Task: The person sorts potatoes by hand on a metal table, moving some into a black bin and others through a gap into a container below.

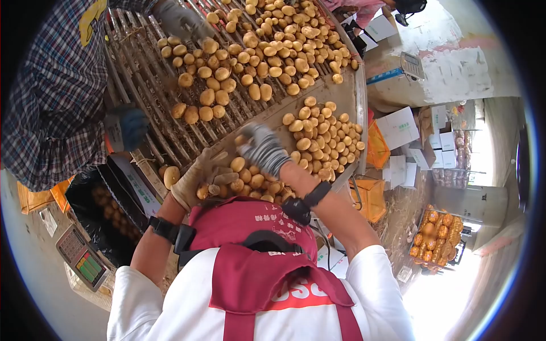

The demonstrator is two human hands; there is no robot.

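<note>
My left hand (196,177), in a pale work glove, has its fingers spread and partly blurred beside the potatoes (250,181) heaped against my apron. A single potato (171,177) lies just left of that hand. My right hand (261,149), in a grey striped glove, is closed over the lower end of the slatted rack (153,85). A potato (241,140) shows at its fingertips, partly covered by the glove. Right of this hand, a pile of smaller potatoes (324,133) rests on the flat metal surface.
Many potatoes (278,48) cover the rack. Across it, a co-worker in a checked shirt (57,85) has one gloved hand (181,20) on the rack and another (128,128) at its edge. A black-lined box (102,210) and a scale (83,258) stand at lower left.
</note>
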